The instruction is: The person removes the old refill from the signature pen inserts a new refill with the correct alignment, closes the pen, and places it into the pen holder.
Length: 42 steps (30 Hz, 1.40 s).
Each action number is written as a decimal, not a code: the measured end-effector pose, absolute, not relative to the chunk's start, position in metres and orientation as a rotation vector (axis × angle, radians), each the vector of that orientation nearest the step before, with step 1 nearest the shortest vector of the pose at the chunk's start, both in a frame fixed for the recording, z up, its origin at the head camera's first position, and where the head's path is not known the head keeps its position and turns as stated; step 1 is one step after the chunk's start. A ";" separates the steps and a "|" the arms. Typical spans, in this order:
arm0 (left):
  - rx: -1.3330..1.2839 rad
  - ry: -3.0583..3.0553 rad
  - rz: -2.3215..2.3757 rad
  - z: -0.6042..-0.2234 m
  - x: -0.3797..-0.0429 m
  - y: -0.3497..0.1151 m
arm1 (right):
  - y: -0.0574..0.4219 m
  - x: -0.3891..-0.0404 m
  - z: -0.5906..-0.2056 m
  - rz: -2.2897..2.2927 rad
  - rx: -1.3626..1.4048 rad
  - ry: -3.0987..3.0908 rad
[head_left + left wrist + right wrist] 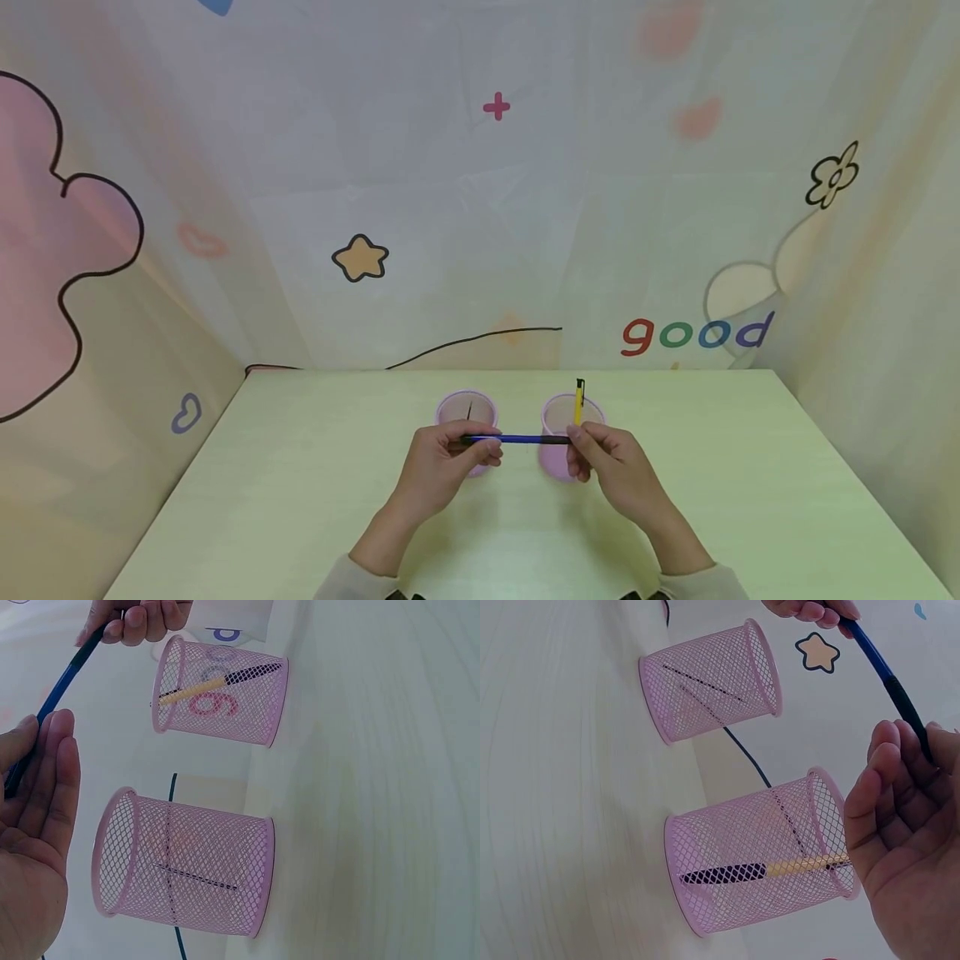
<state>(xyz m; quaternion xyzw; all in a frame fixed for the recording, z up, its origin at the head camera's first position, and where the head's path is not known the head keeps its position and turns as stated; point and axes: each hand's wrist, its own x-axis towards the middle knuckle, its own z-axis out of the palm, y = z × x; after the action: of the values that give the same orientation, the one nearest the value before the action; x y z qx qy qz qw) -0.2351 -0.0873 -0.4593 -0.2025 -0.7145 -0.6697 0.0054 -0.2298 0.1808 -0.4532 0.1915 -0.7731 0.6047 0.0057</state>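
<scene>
A blue pen (pixel 521 438) with dark ends is held level between both hands, above the table and in front of two pink mesh pen cups. My left hand (pixel 448 467) pinches one end between thumb and fingers, its other fingers loosely bent. At the opposite end my right hand (pixel 618 471) pinches the dark grip. Behind the left hand stands the left mesh cup (pixel 210 847), with a thin dark stick (pixel 470 410) inside. The right mesh cup (pixel 735 825) stands behind the right hand and holds a yellow pen (pixel 579 404) with a black grip and clip.
Both cups stand upright on a pale table (pixel 300 483), side by side with a gap between them. A printed curtain (pixel 450 183) hangs behind the table's far edge and along both sides.
</scene>
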 end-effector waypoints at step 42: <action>-0.571 -2.230 -2.141 -0.459 -0.236 -0.087 | 0.180 -0.229 -0.452 1.871 0.548 -2.405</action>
<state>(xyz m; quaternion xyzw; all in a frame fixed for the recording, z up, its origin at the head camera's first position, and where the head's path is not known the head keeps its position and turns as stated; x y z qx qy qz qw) -0.2362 -0.0866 -0.4589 -0.1818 -0.7094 -0.6809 -0.0011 -0.2291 0.1799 -0.4520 0.1769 -0.7767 0.6041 0.0230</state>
